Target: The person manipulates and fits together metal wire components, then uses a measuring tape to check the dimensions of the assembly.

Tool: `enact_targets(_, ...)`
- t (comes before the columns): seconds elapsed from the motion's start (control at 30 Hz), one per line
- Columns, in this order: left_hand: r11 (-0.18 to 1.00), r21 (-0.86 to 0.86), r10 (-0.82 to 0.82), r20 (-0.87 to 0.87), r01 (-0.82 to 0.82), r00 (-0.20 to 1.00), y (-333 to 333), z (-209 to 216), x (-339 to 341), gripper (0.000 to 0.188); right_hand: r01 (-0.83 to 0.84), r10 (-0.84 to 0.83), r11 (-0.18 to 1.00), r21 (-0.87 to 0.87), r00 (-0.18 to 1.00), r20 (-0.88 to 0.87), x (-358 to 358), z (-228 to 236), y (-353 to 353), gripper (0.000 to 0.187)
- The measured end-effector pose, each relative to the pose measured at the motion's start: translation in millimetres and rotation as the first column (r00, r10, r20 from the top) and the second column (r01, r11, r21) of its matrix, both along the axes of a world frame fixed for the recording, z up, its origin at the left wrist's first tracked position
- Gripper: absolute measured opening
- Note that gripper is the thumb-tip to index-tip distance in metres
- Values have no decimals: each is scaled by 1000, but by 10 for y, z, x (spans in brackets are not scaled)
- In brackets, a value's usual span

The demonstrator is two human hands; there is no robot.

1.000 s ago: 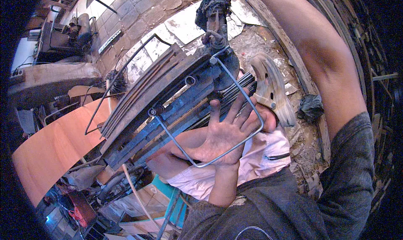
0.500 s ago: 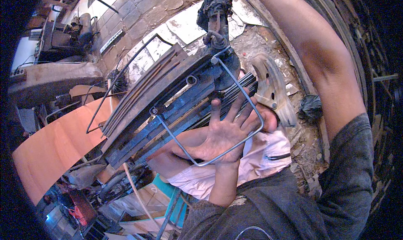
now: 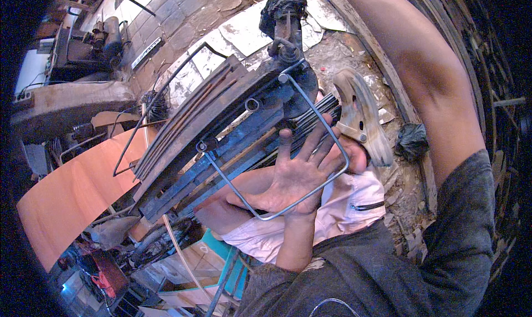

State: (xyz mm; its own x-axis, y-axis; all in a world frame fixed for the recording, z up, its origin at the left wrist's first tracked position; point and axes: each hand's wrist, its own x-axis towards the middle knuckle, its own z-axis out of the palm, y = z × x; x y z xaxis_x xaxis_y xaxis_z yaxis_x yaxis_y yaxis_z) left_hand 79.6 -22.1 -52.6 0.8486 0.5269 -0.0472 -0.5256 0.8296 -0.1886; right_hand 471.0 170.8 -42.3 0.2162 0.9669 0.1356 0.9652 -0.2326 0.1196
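Fingers (image 3: 310,147) of left hand (image 3: 291,186) spread, empty, unmoved behind bent rod (image 3: 306,198); right hand unseen.

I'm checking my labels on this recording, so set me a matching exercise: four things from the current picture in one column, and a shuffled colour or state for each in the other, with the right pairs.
Column one
1. left hand
2. metal rod
3. large sheet at the picture's left
4. shoe

Column two
A. beige, with holes in it
B. open, palm toward the camera
C. orange
D. bluish grey, bent at corners

Right pairs: 1-B; 2-D; 3-C; 4-A
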Motion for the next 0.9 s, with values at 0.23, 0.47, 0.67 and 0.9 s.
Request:
enact_targets(0.23,1000,18,8,35,-9,999,-1,35,29,54,-10,10,1000,-4,1000,12,0,12,22,16)
enact_targets(0.47,1000,13,-14,-133,16,991,12,34,-4,76,-11,11,1000,-1,1000,15,6,-4,47,16)
enact_targets(0.67,998,-55,23,77,-19,997,-26,11,17,111,-16,16,1000,-6,999,32,12,13,56,15)
enact_targets(0.9,997,69,19,47,-23,999,2,-22,26,82,-44,46,999,-30,997,62,-3,39,56,15)
